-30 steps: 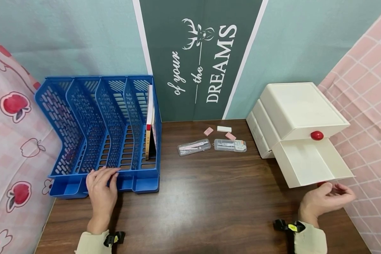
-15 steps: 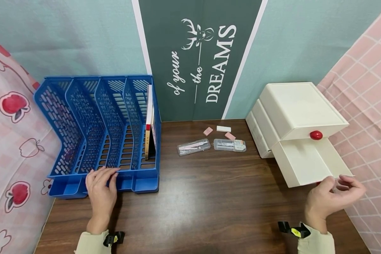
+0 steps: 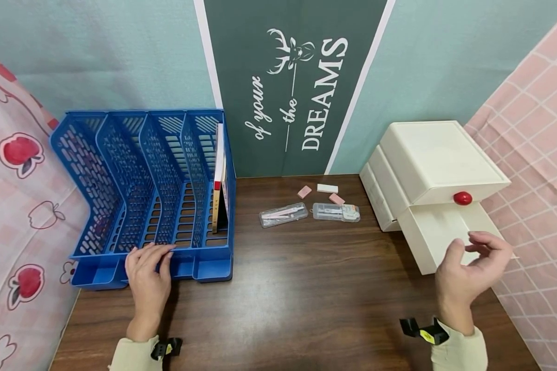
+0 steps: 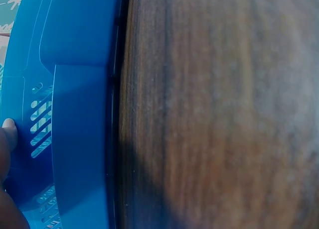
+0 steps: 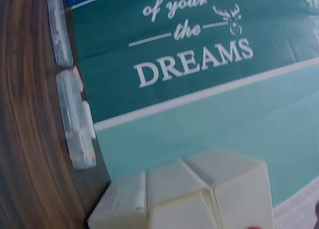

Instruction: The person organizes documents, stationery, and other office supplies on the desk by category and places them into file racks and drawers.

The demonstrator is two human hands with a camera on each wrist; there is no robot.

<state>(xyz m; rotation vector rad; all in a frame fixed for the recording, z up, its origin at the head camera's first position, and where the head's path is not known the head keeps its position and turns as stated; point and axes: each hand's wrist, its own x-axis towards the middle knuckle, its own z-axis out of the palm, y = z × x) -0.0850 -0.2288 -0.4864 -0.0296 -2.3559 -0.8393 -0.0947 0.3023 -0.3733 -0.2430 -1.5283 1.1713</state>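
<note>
L hand (image 3: 148, 273), back up, comes in from the table's (image 3: 278, 309) front edge; its fingers bend over the front rim of the blue rack (image 3: 130, 178), gripping it, thumb set apart on the R side. Rack stands at the table's back L corner, w/ books (image 3: 220, 180) upright in its far-R slot.

R hand (image 3: 473, 268) is raised over the front end of the pulled-out drawer (image 3: 429, 247), fingers loosely curled, thumb up & apart, nothing seen in its grasp; contact w/ drawer can't be told. Drawer juts fwd from the white cabinet (image 3: 450, 154) at the table's back R corner, below a red knob (image 3: 462, 198).

Btwn rack & cabinet, nr the back edge: two clear cases (image 3: 284, 215) side by side, w/ pink blocks (image 3: 304, 192) & a white block (image 3: 327, 188) behind.
</note>
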